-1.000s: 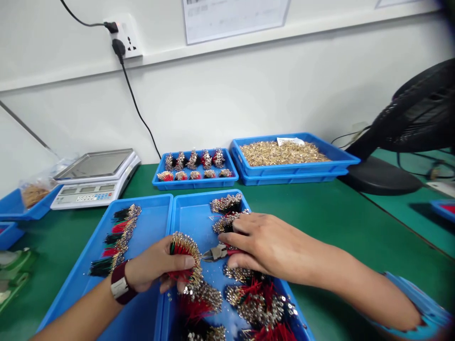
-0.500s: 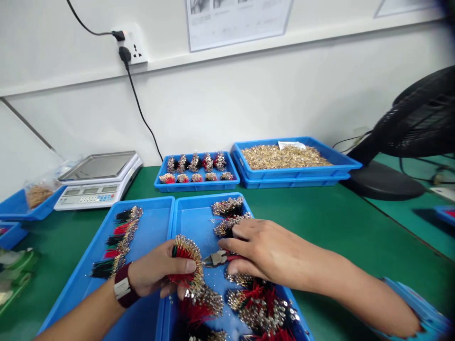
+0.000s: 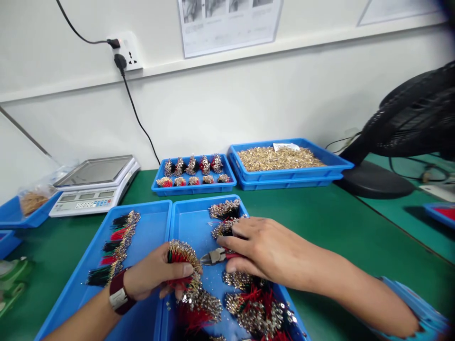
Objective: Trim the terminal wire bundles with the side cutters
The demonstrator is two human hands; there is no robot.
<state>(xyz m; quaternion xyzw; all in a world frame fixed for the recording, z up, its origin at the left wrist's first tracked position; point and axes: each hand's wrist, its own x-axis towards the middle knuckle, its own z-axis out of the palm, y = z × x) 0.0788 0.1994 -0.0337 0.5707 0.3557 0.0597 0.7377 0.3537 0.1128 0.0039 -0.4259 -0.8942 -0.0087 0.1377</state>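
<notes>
the left hand (image 3: pixel 151 274) clenches a wire bundle (image 3: pixel 181 252) upright, while the right hand (image 3: pixel 266 248) grips cutters (image 3: pixel 213 256), their tips just beside it.

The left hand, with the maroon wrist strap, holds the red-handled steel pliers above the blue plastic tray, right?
No: the head view shows the red-handled steel pliers in the right hand. The left hand holds a bundle of red and black wires. Both are above the blue plastic tray.
</notes>
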